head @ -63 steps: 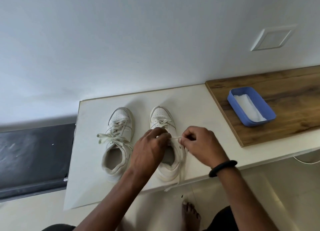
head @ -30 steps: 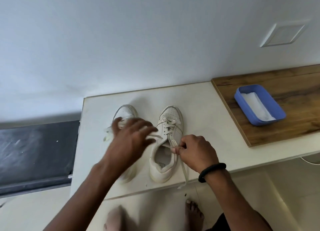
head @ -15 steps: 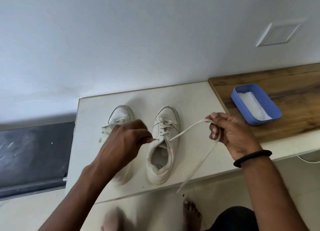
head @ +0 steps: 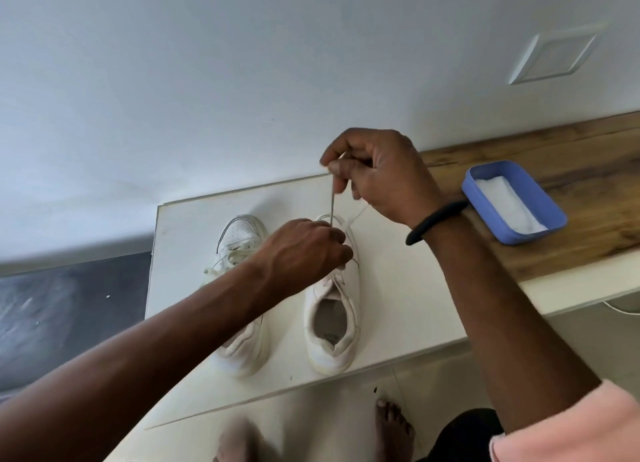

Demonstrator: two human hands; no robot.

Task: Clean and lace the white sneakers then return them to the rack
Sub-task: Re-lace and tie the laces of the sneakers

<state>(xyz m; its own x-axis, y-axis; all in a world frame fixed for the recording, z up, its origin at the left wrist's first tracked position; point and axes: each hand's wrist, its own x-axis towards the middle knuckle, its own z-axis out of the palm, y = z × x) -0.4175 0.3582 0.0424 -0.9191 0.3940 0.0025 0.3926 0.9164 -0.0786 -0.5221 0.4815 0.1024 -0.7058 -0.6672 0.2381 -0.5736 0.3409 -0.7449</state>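
Note:
Two white sneakers stand side by side on a white table top [head: 408, 309], toes toward the wall. The left sneaker [head: 239, 240] has loose laces. My left hand [head: 304, 254] lies over the lace area of the right sneaker [head: 334, 319], fingers curled down and pinching the lace at the eyelets. My right hand [head: 377, 176] is raised above the toe and pinches the white lace [head: 331, 205], which runs taut and nearly straight up from the shoe. The shoe's front is hidden under my hands.
A blue tray [head: 554, 219] with a white cloth in it sits on a wooden board [head: 588, 171] to the right. The wall rises just behind the table. A dark surface [head: 69, 309] lies lower left. Bare feet [head: 391, 427] stand on the floor below the table's front edge.
My right hand has swung from out at the right to above the shoe's toe, drawing the lace upward. My left hand has shifted right onto the right sneaker's laces.

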